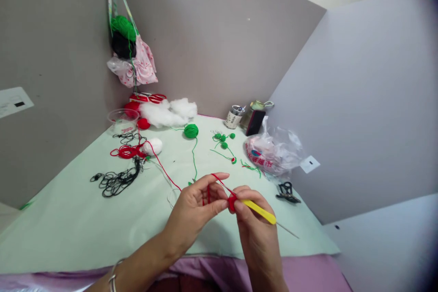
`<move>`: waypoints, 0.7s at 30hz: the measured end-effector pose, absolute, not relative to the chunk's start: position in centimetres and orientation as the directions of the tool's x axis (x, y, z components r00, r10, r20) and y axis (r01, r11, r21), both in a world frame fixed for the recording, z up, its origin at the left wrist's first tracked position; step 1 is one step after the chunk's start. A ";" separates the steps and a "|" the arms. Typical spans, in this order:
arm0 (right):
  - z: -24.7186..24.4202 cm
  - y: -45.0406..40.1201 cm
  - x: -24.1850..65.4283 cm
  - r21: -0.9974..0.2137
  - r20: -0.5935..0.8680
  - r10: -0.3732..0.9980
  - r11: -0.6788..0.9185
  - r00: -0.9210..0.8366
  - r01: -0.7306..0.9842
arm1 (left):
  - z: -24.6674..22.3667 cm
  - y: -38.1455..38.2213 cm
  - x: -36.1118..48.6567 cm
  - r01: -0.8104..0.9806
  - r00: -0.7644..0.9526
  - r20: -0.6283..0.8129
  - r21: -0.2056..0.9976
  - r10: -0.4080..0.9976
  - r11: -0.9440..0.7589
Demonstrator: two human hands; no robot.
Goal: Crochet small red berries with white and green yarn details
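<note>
A small red crocheted piece (232,203) is held between my two hands above the front of the table. My left hand (198,203) pinches its left edge, with red yarn (164,169) running over the raised index finger and back to the left. Closed around a yellow-handled crochet hook (262,212), my right hand (255,219) also touches the piece's right side. The hook's tip is hidden at the red piece. A thin metal rod sticks out behind the yellow handle toward the lower right.
Black yarn (118,182), a white ball (152,146) and white stuffing (164,113) lie left. A green yarn ball (190,131) sits mid-table, with small green pieces (223,138) right of it. Farther right are a plastic bag (273,150) and black scissors (288,192). Walls enclose the table.
</note>
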State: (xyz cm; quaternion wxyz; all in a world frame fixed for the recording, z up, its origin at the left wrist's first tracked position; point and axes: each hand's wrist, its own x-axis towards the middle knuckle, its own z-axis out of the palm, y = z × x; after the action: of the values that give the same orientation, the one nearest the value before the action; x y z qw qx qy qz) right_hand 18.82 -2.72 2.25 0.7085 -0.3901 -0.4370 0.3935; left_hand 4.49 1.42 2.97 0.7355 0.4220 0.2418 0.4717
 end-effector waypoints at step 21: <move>1.7 -2.3 19.0 -0.848 0.080 0.976 0.175 0.205 -0.500 | 2.1 1.8 4.4 -0.474 0.557 -0.032 0.808 0.830 0.349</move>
State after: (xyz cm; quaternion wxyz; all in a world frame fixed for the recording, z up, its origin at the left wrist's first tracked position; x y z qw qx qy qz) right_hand 18.98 -2.29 1.72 0.6897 -0.3559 -0.3341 0.5348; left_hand 4.39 1.80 2.12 0.7897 0.3936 0.2262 0.4128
